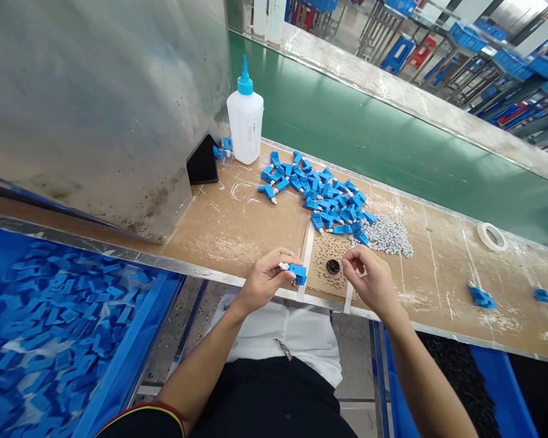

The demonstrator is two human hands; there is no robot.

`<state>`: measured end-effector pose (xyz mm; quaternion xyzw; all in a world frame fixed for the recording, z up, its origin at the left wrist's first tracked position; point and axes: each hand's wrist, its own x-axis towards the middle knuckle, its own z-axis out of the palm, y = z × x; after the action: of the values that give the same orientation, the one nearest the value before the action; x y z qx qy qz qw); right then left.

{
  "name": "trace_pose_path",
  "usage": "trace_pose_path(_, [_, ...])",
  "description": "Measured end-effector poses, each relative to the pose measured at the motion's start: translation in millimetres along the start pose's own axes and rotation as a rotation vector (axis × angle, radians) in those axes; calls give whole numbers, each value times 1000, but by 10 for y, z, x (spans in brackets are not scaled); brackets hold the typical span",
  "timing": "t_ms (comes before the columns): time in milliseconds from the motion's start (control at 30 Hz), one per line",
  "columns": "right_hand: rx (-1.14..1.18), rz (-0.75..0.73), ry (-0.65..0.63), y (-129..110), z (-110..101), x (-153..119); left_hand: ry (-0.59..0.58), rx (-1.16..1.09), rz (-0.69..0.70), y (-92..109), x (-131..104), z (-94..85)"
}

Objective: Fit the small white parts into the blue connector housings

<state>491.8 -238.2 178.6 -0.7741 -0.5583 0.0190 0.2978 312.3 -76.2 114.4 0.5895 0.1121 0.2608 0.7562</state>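
My left hand [268, 278] pinches a blue plastic part [298, 274] with a whitish tip, held over the bench's front edge. To its right, my right hand [369, 274] has thumb and forefinger pressed together beside a small round black cup [333, 266]. Whatever those fingertips hold, if anything, is too small to make out. The cup rests on a dark-speckled patch of cardboard [322, 249] between white tape strips. Behind the hands lies a heap of similar blue parts [329, 198], and against it a spread of small grey pieces [390, 236].
A white squeeze bottle [245, 125] with a blue nozzle stands at the back, near a metal box [119, 109]. A tape roll [492, 237] and loose blue parts [481, 297] lie rightward. Below left is a bin of blue parts [64, 322]; below right, a bin of black pieces [456, 371].
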Motion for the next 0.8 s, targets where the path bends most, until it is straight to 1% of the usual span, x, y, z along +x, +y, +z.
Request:
trace_pose_path(67, [113, 33, 86, -192, 73, -31, -33, -52, -64, -2, 1, 2])
trace_pose_path(167, [261, 70, 134, -456, 254, -41, -71, -73, -178, 11, -8, 8])
trace_pose_path(267, [356, 86, 138, -604, 445, -2, -38, -46, -174, 23, -16, 16])
trace_pose_path(333, [402, 84, 135, -636, 542, 28, -17, -14, -144, 23, -14, 21])
trace_pose_path(433, [426, 87, 125, -631, 620, 50, -7, 30, -112, 15, -7, 25])
trace_pose_path(600, [424, 77, 105, -598, 632, 42, -4, 69, -115, 9, -9, 27])
trace_pose_path(800, [418, 65, 92, -579, 625, 27, -25, 22, -167, 10, -10, 31])
